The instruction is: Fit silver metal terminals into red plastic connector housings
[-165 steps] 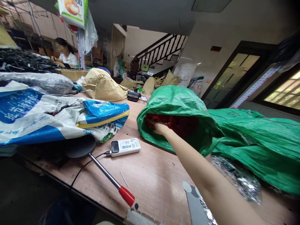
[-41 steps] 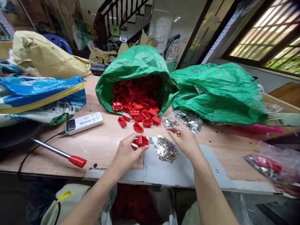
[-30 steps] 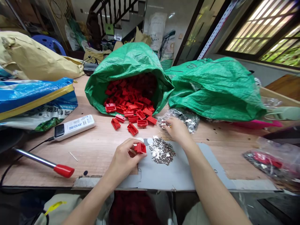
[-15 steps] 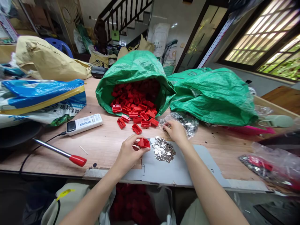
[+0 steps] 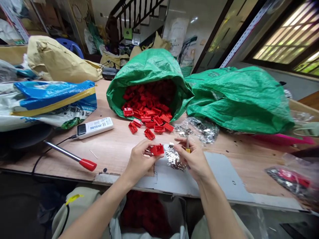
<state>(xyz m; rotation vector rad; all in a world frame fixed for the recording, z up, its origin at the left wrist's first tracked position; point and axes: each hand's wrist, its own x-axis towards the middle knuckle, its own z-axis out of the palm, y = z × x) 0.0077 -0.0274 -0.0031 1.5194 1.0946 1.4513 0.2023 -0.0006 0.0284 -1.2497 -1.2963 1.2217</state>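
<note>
In my left hand point(image 5: 141, 157), fingers and thumb close around a small red plastic box point(image 5: 157, 150), its open side turned right. Just to the right, my right hand point(image 5: 193, 156) hovers by a pile of small shiny metal plates point(image 5: 174, 157), fingers closed on a small tool with a yellow part point(image 5: 187, 150) and a pointed grey tip. Whether a metal plate is also pinched between its fingertips, I cannot make out. The pile lies on a grey sheet point(image 5: 221, 172), partly behind the right hand. Several loose red boxes point(image 5: 149, 134) lie beyond my left hand.
A green sack point(image 5: 149, 63) spills red boxes onto the table; another green sack point(image 5: 239, 99) lies to its right. A clear bag of metal pieces point(image 5: 206, 129) sits before them. A white handheld device point(image 5: 94, 127) and a red-tipped metal lever point(image 5: 87, 164) are on the left.
My right hand has come back from the clear bag toward the metal pile and now shows the yellow tool. My left hand still holds the red box. The view has shifted slightly.
</note>
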